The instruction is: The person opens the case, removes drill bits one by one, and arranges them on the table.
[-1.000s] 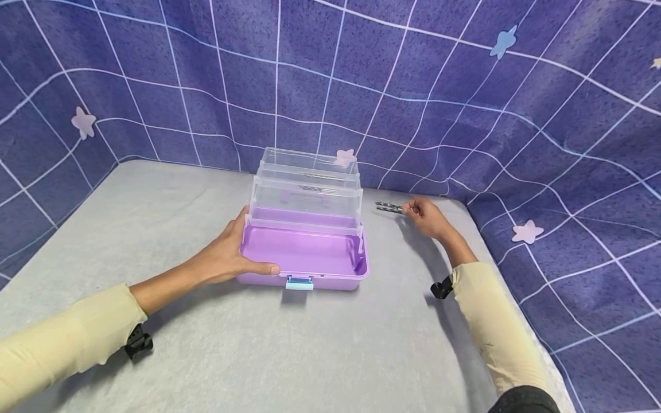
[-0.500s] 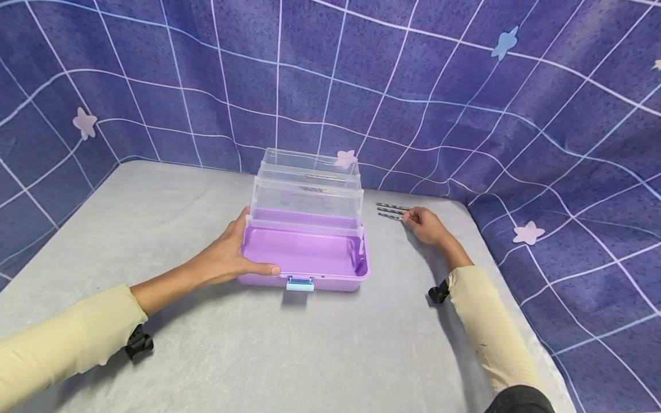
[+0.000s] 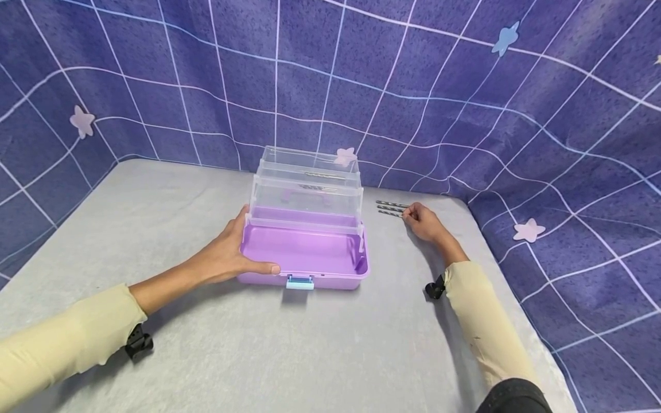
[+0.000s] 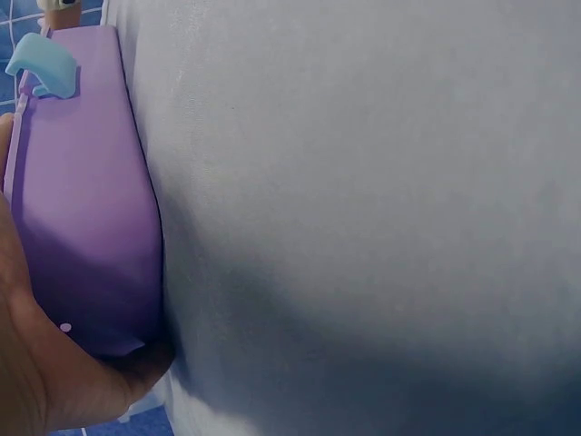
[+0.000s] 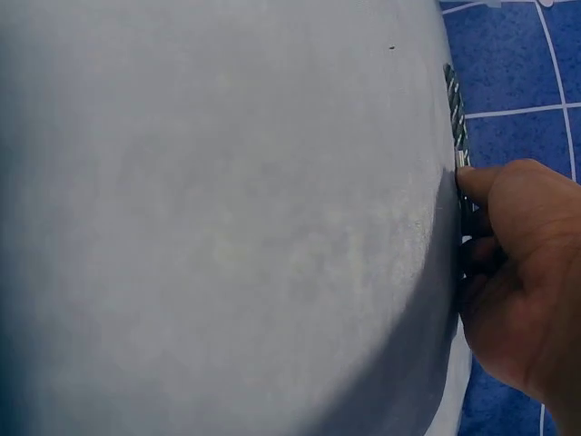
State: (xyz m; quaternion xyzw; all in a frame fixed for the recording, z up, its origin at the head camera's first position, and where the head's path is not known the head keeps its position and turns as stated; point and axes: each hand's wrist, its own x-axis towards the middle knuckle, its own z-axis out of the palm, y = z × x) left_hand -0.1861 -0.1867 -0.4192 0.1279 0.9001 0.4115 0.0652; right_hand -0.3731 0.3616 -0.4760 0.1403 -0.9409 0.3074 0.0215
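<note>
A purple toolbox [image 3: 335, 282] stands with its clear stepped trays [image 3: 304, 201] raised at the back and a light-blue latch [image 3: 299, 283] in front. My left hand [image 3: 222, 255] grips its left end, thumb over the front rim; in the left wrist view the palm wraps the purple wall [image 4: 86, 182]. To the right of the box, three metal drill bits lie side by side on the table. My right hand [image 3: 426, 222] pinches the shank end of the nearest drill bit [image 3: 389, 214], its fluted end pointing left. Fingers partly hide the bits' right ends.
More drill bits [image 3: 324, 175] show through the clear trays. Grey cloth covers the table [image 3: 310, 355]. A blue-purple gridded curtain [image 3: 299, 74] with star shapes hangs behind and along the right side.
My right hand has moved slightly toward me along the bits; the third, nearest bit has come into view and now lies closer to the other two. My left hand stays on the toolbox.
</note>
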